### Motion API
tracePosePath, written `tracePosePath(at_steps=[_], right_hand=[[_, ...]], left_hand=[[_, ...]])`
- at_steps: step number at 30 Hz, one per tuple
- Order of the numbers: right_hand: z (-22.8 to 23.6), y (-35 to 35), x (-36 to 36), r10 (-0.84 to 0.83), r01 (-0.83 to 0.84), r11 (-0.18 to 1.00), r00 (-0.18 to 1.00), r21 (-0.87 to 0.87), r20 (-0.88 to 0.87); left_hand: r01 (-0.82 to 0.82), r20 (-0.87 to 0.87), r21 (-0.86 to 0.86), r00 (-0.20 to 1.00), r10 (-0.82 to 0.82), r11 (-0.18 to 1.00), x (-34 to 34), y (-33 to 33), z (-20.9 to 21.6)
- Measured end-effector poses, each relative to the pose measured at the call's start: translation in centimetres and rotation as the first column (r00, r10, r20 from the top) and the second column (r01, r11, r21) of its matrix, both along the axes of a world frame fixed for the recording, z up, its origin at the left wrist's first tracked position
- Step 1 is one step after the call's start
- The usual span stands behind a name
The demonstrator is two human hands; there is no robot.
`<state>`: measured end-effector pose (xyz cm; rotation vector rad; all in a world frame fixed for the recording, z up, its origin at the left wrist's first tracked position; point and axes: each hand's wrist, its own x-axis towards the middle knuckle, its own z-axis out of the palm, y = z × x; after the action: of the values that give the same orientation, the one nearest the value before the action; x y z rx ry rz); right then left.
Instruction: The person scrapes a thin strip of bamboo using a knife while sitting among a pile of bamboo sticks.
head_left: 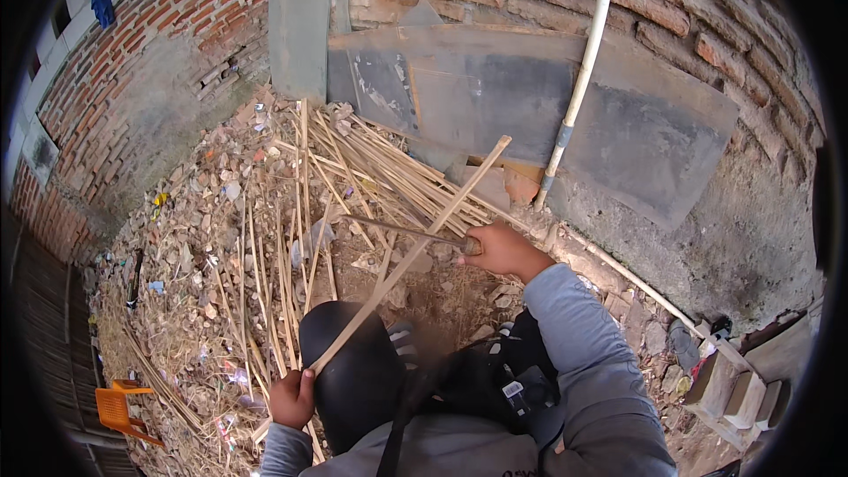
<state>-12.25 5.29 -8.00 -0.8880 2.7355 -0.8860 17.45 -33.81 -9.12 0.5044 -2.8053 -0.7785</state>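
My left hand (pixel 291 399), low beside my dark-clad knee, is closed round the near end of a long pale bamboo strip (pixel 382 293). The strip slants up and away to the right, its far end raised above the ground. In my right hand (pixel 505 252) is the handle of a long, narrow-bladed knife (pixel 389 226). Its dark blade points left and crosses the strip near mid-length; whether the edge touches the strip I cannot tell. Beyond the blade lies a pile of similar bamboo strips (pixel 380 155), with several more strips (pixel 256 274) spread out on the left.
Rubble and dry litter (pixel 190 256) cover the ground. Grey boards (pixel 495 88) lean on the brick wall (pixel 194 35), and a white pipe (pixel 583 71) rises at the right. An orange plastic chair (pixel 119 411) stands lower left. Wooden blocks (pixel 740 393) sit lower right.
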Motion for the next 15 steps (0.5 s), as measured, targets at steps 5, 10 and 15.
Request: tracePosePath(at_steps=[5,10,15], right_hand=[[1.6,-0.3,-0.3,-0.087,0.092,0.994,0.994,0.062,-0.067],[2.3,-0.3,-0.2,0.048,-0.046,0.999,0.994,-0.023,0.097],[-3.0,2.2,-2.3,-0.21,0.213,0.977,0.973,-0.026,0.094]], left_hand=[[-0.001,-0.034,-0.111,0.999,-0.003,0.994,-0.1,-0.4,-1.9],[0.035,-0.056,-0.069,0.998,-0.039,0.997,0.0,-0.9,-2.7],[-0.009,-0.015,-0.157,1.0,0.006,0.987,-0.2,-0.1,-2.1]])
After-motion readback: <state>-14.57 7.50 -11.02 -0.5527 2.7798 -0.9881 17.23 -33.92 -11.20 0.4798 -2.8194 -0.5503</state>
